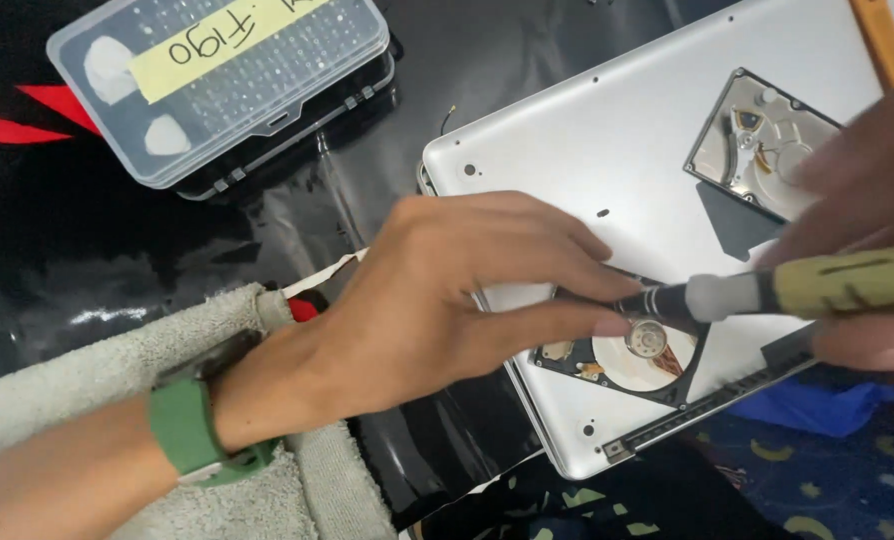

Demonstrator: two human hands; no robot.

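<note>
While the person's left hand [447, 290] reaches in from eight o'clock, wearing a green band at the wrist, its thumb and fingers pinch the dark metal tip of a screwdriver [767, 292] and steady it over an opened hard drive with a bare shiny platter [635, 350], which lies at about four o'clock on the upturned silver metal laptop case [587, 150]. The right hand [867, 230], blurred at three o'clock, is wrapped around the tool's olive rubbery handle; its grip is firm, though the finger detail cannot be made out. Judged from this, the work goes best with the shaft kept straight over the screw, light downward pressure, slow turns from the right hand, and the left fingertips guiding only, kept off the mirror-like platter, which would mark easily. A second opened hard drive with a silvery interior [762, 140] rests at one o'clock on the same case, beside a dark grey patch. The case is smooth, matte and rounded at the corners, dotted with small screw holes. At eleven o'clock sits a clear plastic rectangular box of small bits with a yellow paper label [222, 80]. Underneath lies glossy black sheeting [87, 270], and a rough grey terry towel [67, 390] cushions the left forearm at seven o'clock.
</note>
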